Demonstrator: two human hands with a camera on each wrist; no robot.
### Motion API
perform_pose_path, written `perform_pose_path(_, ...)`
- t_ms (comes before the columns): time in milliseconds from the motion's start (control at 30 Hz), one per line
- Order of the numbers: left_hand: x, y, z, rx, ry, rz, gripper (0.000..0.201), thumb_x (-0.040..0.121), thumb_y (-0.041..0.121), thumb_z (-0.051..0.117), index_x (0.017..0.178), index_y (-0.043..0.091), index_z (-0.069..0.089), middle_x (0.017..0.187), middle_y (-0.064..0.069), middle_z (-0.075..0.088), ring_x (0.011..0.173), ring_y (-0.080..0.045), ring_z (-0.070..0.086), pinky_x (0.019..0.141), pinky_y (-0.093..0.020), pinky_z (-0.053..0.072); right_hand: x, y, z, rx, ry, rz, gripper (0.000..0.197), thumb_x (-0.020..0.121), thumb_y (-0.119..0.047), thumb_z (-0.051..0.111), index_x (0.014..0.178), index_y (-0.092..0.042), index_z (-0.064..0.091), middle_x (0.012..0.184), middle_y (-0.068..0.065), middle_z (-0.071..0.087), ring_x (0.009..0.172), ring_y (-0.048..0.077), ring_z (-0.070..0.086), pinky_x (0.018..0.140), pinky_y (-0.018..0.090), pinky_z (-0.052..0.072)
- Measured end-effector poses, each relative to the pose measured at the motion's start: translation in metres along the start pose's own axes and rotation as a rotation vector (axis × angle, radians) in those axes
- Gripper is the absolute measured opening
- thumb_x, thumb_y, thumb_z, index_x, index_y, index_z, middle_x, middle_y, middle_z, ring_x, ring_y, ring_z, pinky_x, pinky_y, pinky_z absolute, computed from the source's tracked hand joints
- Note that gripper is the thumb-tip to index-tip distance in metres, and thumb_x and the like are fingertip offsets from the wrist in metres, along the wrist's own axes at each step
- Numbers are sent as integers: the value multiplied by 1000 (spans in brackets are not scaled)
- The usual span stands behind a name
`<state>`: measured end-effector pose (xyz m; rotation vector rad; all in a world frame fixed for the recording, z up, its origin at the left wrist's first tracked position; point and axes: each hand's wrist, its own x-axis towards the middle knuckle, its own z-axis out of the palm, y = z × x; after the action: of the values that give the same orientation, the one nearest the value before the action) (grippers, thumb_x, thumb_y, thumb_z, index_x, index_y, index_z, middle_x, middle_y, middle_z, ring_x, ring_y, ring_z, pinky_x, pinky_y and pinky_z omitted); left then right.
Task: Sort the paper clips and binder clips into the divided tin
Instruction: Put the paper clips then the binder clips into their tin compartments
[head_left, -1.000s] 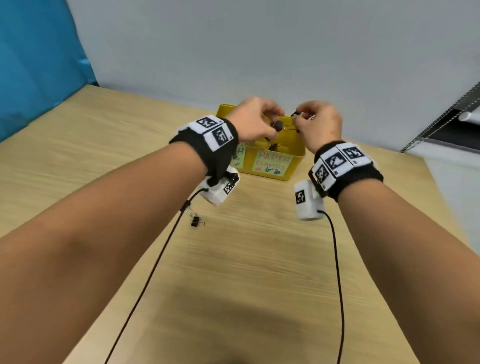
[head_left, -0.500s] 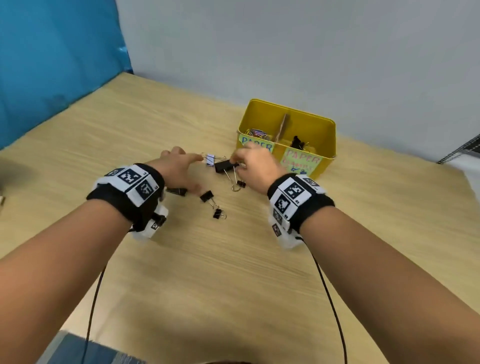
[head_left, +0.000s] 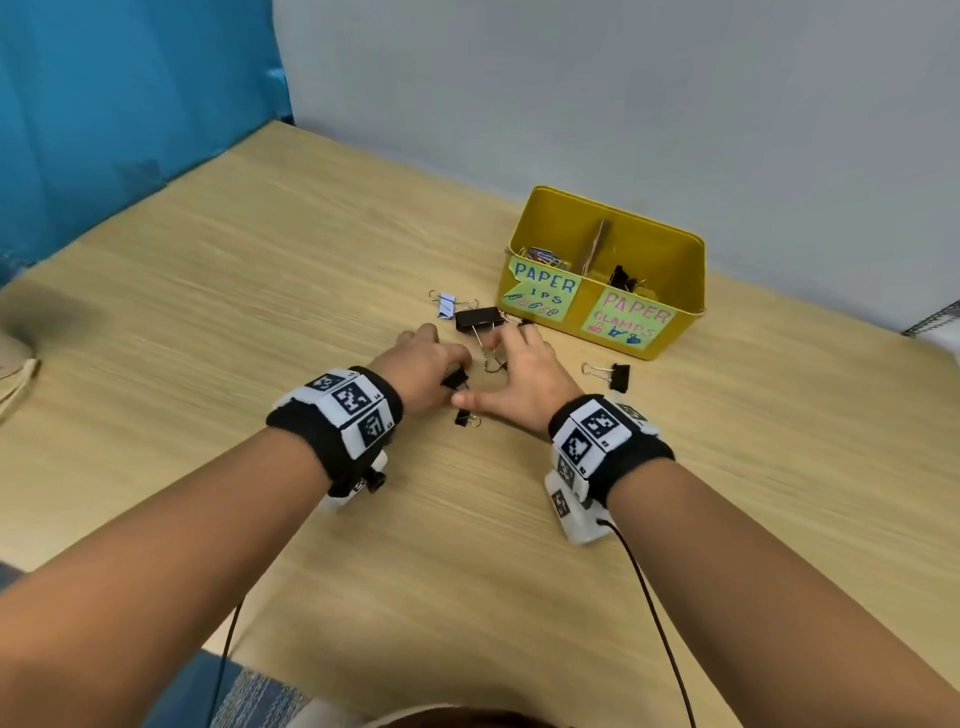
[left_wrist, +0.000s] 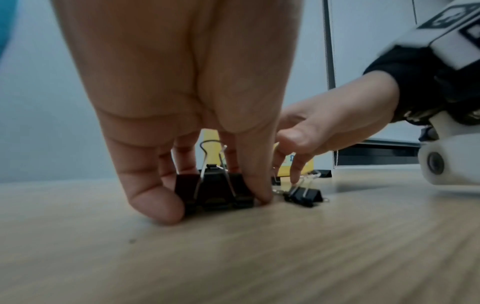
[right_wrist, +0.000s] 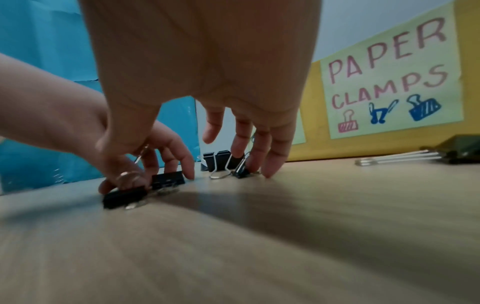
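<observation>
The yellow divided tin (head_left: 680, 249) stands at the back right, with coloured paper clips in its left compartment and black binder clips in its right one. Several black binder clips lie loose on the table in front of it. My left hand (head_left: 454, 371) pinches a medium black binder clip (left_wrist: 215, 189) between thumb and finger, and the clip still rests on the table. My right hand (head_left: 493, 358) is spread just to the right, and its fingers (right_wrist: 270, 164) touch a small black binder clip (right_wrist: 240, 172) without closing on it.
A large black binder clip (head_left: 480, 318) and a small white one (head_left: 445, 305) lie just beyond my hands. Another black clip (head_left: 615, 375) lies to the right and a tiny one (head_left: 464, 418) beside my right thumb. A blue curtain (head_left: 130, 88) hangs at the left.
Both hands came down from above the tin to the loose clips on the table. The left hand has closed on a medium clip and the right hand has spread over a small one.
</observation>
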<state>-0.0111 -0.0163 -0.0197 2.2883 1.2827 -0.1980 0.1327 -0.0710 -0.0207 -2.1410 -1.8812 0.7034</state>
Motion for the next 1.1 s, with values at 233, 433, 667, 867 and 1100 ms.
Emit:
perform_pose_path(233,2,2,-1,35,72,81,32,82,19,62,114,17,60,111,-11,56,105,-29,56,90,-38,48,-8,-11,14,-159,-79,-62,47,81,-32,66,122,-15,54,122,10,49,115,29,46,97,37,44)
perform_pose_path(433,1,-2,-4,-52,104,44,33,76,15,68,109,14,65,109,-11,67,98,-24,63,85,-29,50,-17,-3,2,-123,-103,-71,25,83,-8,60,107,-12,65,115,10,57,107,24,56,91,30,48)
perform_pose_path(667,-1,30,-25,-151,207,152,38,77,14,68,115,15,64,105,-10,69,82,-14,54,79,-23,45,-26,23,-41,-104,71,54,21,82,-6,60,101,-12,63,96,2,54,90,20,55,74,25,47)
perform_pose_path(867,27,91,-72,-205,390,344,39,83,16,62,122,18,59,119,-5,63,105,-18,59,91,-26,46,-13,36,-125,202,548,126,26,80,-4,62,104,-12,68,99,4,67,87,17,61,86,28,53)
perform_pose_path(1100,75,142,-93,-174,368,469,41,85,22,61,125,17,58,127,-12,46,113,-23,52,96,-22,36,-1,62,-133,86,614,223,25,84,-12,58,106,-15,71,114,9,66,109,24,59,97,31,45)
